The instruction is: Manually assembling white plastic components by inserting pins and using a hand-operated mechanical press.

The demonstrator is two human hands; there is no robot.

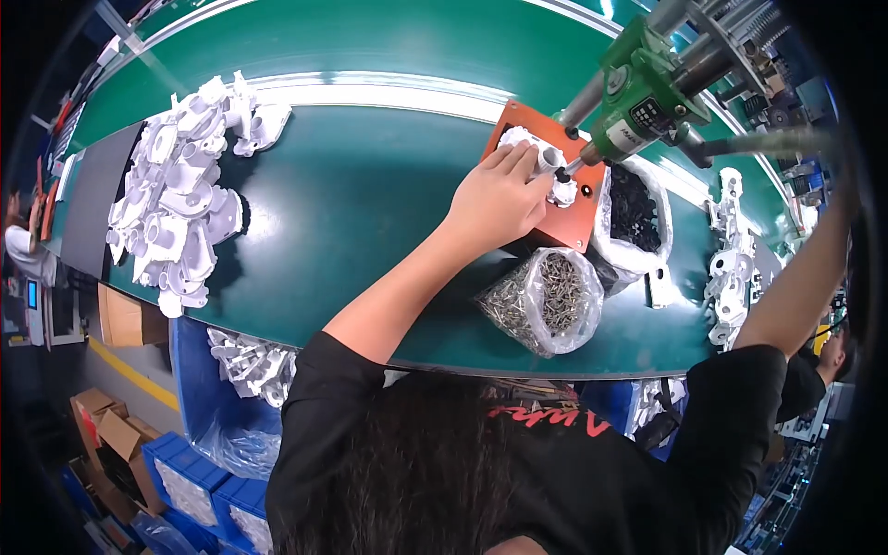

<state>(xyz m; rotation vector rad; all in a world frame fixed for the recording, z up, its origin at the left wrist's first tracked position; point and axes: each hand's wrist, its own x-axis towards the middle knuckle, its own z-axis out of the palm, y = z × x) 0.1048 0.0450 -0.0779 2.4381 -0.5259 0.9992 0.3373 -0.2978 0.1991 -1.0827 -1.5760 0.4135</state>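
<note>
My left hand (499,199) is closed over a white plastic part (518,137), pressing it onto the orange plate (555,225) of a green hand press (638,97). The press's tip (575,167) comes down beside my fingers, at a small dark piece (561,175) on the white part. My right arm (803,282) stretches up to the right rim, where the press's blurred lever (772,144) ends. My right hand there is dark and smeared, so its fingers do not show.
An open bag of screws (560,294) and a bag of black pieces (636,215) stand beside the plate. White parts pile up at left (180,199) and more lie at right (729,268). Blue bins (190,462) sit below the green table (370,176). Another person (828,356) is at far right.
</note>
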